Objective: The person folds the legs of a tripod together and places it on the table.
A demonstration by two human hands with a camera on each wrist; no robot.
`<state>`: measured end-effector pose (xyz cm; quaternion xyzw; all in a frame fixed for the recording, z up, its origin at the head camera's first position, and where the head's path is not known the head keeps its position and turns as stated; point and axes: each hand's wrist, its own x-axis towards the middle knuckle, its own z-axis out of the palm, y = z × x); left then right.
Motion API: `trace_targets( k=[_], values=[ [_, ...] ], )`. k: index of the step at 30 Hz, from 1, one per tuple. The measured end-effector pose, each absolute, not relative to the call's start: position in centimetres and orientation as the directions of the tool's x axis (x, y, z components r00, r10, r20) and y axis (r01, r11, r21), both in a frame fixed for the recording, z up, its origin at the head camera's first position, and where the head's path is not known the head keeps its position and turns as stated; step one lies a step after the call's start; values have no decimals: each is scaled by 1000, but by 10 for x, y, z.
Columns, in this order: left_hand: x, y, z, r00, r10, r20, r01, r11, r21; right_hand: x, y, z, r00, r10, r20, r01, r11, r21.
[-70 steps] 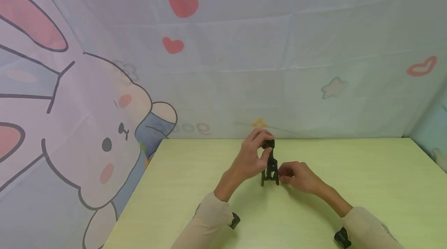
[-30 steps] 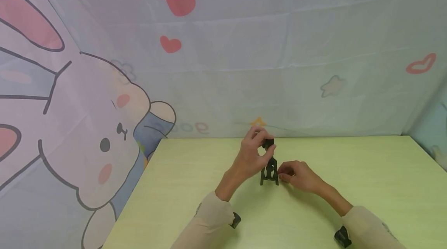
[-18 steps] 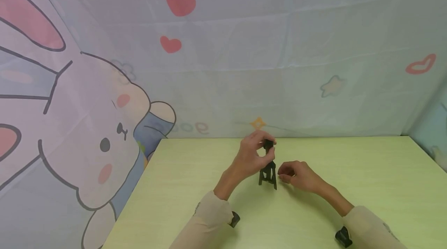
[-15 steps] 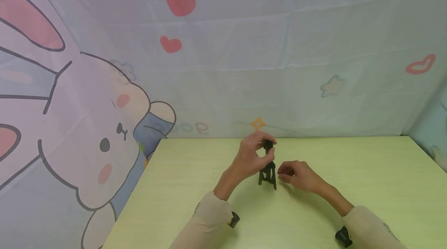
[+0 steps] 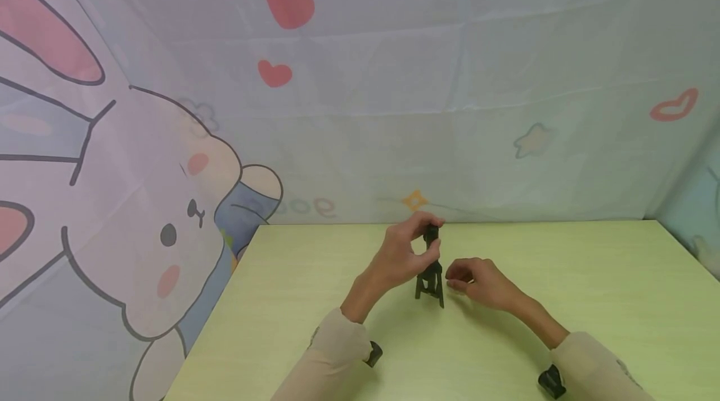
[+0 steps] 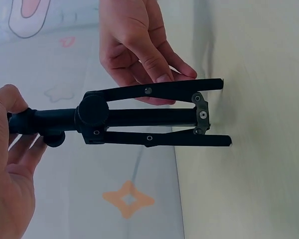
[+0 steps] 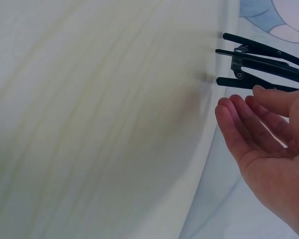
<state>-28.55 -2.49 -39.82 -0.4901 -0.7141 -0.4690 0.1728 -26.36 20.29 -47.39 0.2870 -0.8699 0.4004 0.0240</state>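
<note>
A small black tripod stands on the table, its legs only slightly spread. My left hand grips its top between thumb and fingers. In the left wrist view, the tripod's round hub and hinged legs show clearly, while part of the top is hidden by the left hand. My right hand hovers just right of the legs with loosely curled fingers and holds nothing. From the right wrist, its fingertips are close beside the nearest tripod leg.
The pale yellow table runs back to a cloth backdrop with hearts and stars. At the left hangs a printed rabbit. Black wrist devices sit at both sleeves.
My left hand has twisted the tripod a little and brought it slightly nearer, with its front right leg now lower in view. The right hand has barely moved, and a narrow gap shows beside the legs.
</note>
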Motion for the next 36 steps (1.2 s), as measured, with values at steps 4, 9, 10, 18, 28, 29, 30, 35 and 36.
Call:
trace_targets(
  k=[4, 9, 10, 18, 28, 29, 30, 35, 36],
  values=[
    [-285, -26, -400, -458, 521, 721, 881, 160, 445, -264, 202, -474, -836, -470, 283, -521, 518, -678],
    [-285, -27, -402, -432, 492, 756, 901, 213, 377, -265, 202, -473, -849, -455, 268, -501, 535, -680],
    [-285, -27, -402, -431, 488, 759, 902, 217, 372, -265, 202, -473, -850, -454, 268, -501, 536, -680],
    [-284, -28, -399, -420, 494, 761, 907, 217, 360, -266, 200, -473, -843, -454, 288, -514, 522, -680],
    [-282, -31, -395, -486, 532, 694, 856, 127, 502, -266, 198, -474, -833, -465, 299, -519, 474, -711],
    [-282, -31, -394, -489, 537, 688, 850, 116, 514, -266, 197, -474, -831, -468, 301, -521, 468, -714],
    [-282, -31, -394, -491, 541, 683, 845, 105, 524, -266, 197, -475, -829, -471, 302, -523, 461, -717],
    [-284, -32, -395, -493, 555, 669, 826, 57, 561, -267, 194, -476, -817, -485, 313, -530, 414, -740],
    [-284, -32, -395, -495, 556, 667, 824, 55, 564, -267, 193, -476, -817, -485, 311, -527, 411, -744]
  ],
)
